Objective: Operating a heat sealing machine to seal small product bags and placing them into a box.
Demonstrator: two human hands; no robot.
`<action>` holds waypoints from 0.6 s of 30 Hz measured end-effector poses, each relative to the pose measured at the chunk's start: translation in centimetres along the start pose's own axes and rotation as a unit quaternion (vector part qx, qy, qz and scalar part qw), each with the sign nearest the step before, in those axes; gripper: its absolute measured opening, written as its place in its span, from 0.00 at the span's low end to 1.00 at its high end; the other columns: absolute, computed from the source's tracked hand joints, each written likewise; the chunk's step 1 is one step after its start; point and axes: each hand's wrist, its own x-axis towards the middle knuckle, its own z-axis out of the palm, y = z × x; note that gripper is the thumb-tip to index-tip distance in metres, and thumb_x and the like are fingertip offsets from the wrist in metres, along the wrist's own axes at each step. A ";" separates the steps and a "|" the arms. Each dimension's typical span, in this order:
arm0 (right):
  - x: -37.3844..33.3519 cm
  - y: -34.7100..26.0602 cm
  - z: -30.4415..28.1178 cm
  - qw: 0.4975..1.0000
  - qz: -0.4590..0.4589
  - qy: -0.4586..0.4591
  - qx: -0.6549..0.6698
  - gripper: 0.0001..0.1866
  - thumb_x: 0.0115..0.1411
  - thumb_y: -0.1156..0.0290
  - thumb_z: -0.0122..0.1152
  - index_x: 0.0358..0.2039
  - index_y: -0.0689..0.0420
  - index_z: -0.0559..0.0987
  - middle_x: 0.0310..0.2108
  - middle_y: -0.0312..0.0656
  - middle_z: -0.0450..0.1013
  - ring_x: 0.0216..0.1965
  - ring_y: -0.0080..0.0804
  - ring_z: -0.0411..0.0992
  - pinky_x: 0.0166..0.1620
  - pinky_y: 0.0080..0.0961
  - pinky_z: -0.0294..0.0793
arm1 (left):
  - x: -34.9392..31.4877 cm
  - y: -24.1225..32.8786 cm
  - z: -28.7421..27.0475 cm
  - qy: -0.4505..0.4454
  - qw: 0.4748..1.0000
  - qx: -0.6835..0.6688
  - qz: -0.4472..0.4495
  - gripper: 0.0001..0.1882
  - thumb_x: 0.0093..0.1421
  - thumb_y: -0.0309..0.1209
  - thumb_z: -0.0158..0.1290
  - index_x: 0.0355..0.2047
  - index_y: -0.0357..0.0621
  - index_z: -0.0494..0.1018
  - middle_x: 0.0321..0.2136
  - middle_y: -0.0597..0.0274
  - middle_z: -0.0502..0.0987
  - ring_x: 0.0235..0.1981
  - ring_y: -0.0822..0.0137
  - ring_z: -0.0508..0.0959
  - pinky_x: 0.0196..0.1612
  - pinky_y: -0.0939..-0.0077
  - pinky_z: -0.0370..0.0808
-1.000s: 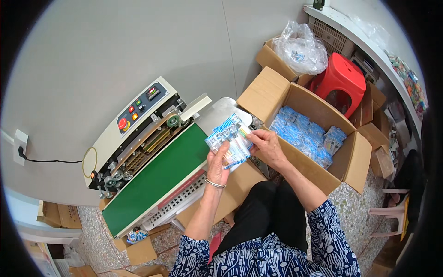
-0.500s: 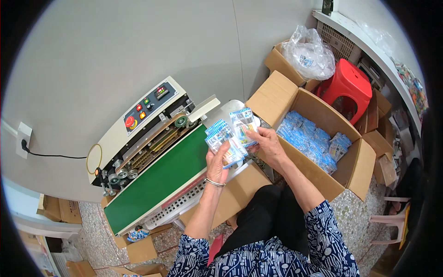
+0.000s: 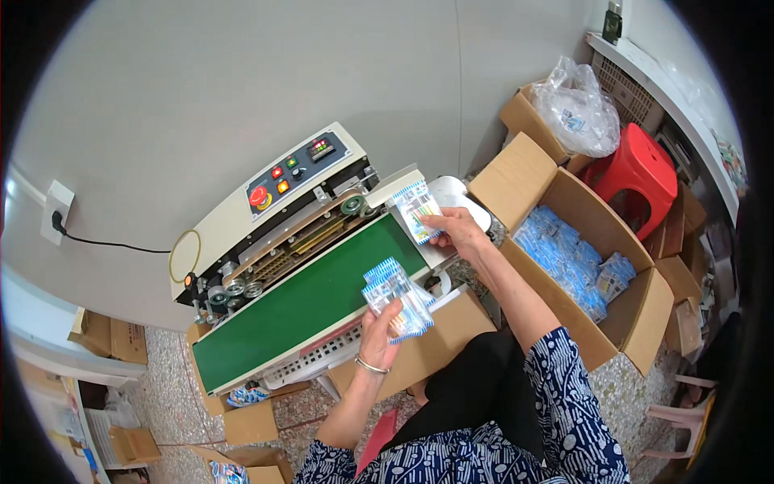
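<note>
My left hand (image 3: 377, 334) is closed on a small stack of blue-and-white packets (image 3: 401, 300), held in front of the near edge of the machine's green conveyor belt (image 3: 310, 298). My right hand (image 3: 459, 229) pinches a single blue-edged clear packet (image 3: 416, 211) by its lower right side. Thin coloured sticks show through this packet. It is at the right end of the belt, near the intake of the band sealing machine (image 3: 266, 210). Whether its top edge touches the machine I cannot tell.
On the right stands an open cardboard box (image 3: 613, 315) with many blue packets inside. Behind it are a red stool (image 3: 641, 165) and a clear plastic bag (image 3: 576, 109). A black power cord (image 3: 121, 243) runs from the wall to the machine.
My hands have parted. The right one has carried a single packet away from the stack to the belt's right end; the left keeps the stack, now lower. The view has shifted somewhat.
</note>
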 end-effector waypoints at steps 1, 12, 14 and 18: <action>0.5 -0.1 0.5 1.000 0.001 -0.004 0.000 0.11 0.52 0.64 0.65 0.29 0.58 0.78 0.20 0.32 0.73 0.16 0.14 0.65 0.19 0.11 0.60 | -0.4 0.1 -0.3 0.008 1.000 -0.003 -0.006 0.17 0.56 0.22 0.52 0.47 0.39 0.67 0.41 0.59 0.74 0.42 0.65 0.75 0.48 0.68 0.73; 2.8 0.8 2.3 0.998 -0.016 -0.055 0.029 0.10 0.52 0.66 0.65 0.29 0.59 0.78 0.21 0.34 0.74 0.16 0.15 0.66 0.18 0.10 0.63 | -1.2 1.0 -1.5 0.026 0.999 -0.019 -0.004 0.16 0.55 0.20 0.52 0.45 0.40 0.69 0.40 0.60 0.75 0.42 0.66 0.76 0.48 0.68 0.74; 3.1 0.4 2.7 0.999 -0.007 -0.050 0.013 0.10 0.52 0.66 0.65 0.29 0.60 0.78 0.21 0.34 0.74 0.16 0.15 0.66 0.18 0.10 0.63 | -1.3 0.9 -1.5 0.025 0.999 -0.016 0.011 0.16 0.54 0.23 0.55 0.44 0.39 0.69 0.39 0.60 0.76 0.39 0.68 0.77 0.43 0.72 0.76; 3.8 0.1 3.4 0.999 0.011 -0.038 0.011 0.10 0.53 0.67 0.64 0.29 0.61 0.77 0.20 0.35 0.74 0.14 0.15 0.66 0.16 0.10 0.61 | -1.4 0.9 -1.8 0.028 1.000 -0.006 0.008 0.15 0.54 0.22 0.55 0.43 0.38 0.70 0.39 0.60 0.76 0.39 0.68 0.77 0.43 0.73 0.76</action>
